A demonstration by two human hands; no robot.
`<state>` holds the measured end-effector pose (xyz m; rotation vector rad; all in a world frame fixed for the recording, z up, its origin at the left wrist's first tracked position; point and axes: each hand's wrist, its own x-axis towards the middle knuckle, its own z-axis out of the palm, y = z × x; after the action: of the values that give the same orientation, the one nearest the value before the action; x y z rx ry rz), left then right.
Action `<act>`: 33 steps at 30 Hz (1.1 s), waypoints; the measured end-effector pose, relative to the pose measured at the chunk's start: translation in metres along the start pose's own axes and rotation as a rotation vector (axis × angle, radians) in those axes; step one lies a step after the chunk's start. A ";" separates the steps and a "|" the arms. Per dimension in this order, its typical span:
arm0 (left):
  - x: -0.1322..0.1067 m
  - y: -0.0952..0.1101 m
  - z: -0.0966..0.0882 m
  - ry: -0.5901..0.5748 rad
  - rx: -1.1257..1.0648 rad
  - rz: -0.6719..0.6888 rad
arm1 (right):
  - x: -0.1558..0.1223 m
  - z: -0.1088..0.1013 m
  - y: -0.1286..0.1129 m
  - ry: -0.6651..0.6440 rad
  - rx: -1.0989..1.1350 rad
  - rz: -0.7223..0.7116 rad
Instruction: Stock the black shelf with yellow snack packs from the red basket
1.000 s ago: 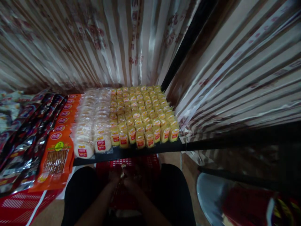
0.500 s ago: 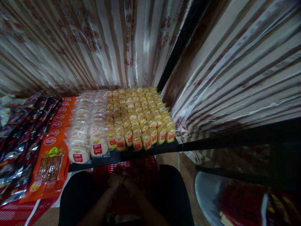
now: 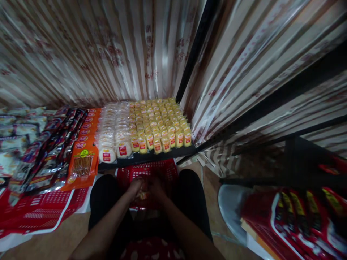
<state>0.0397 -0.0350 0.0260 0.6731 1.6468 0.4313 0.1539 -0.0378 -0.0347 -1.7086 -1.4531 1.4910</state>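
Both hands reach down into a red plastic basket (image 3: 173,168) between the knees. My left hand (image 3: 136,186) is closed at a small, brownish wrapped item (image 3: 143,195), whose kind I cannot make out. Close on its right is my right hand (image 3: 157,187), in deep shadow, its fingers hidden. Above the basket, a dark shelf (image 3: 162,157) bears rows of small yellow-wrapped cakes (image 3: 157,124). Left of these stand two rows of round white crackers (image 3: 108,135) in clear wrappers.
Orange snack packets (image 3: 85,144), dark shiny packets (image 3: 56,159) and white packets (image 3: 16,141) continue leftward. Another red basket (image 3: 48,211) sits below them. Pleated curtains (image 3: 108,47) hang behind. At right are a grey tub (image 3: 230,202) and red packets (image 3: 300,216).
The view has shifted, showing more of the left-hand packets and the right-hand red packets. Both hands stay low in the basket, now a little farther apart.
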 end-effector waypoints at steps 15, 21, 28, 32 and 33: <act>-0.051 0.032 -0.036 -0.147 -0.112 0.123 | -0.057 -0.037 -0.052 0.070 -0.331 -0.413; -0.070 0.048 -0.042 -0.221 -0.154 0.253 | -0.064 -0.043 -0.067 0.119 -0.334 -0.610; -0.084 0.066 -0.038 -0.157 -0.088 0.464 | -0.067 -0.048 -0.088 0.317 -0.287 -0.525; -0.074 0.080 -0.032 0.045 0.051 0.614 | -0.061 -0.049 -0.104 0.429 -0.187 -0.509; -0.071 0.085 -0.031 0.083 0.085 0.659 | -0.059 -0.049 -0.108 0.456 -0.156 -0.508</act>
<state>0.0314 -0.0130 0.1388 1.2806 1.4971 0.8702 0.1614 -0.0383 0.0976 -1.4775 -1.6085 0.6876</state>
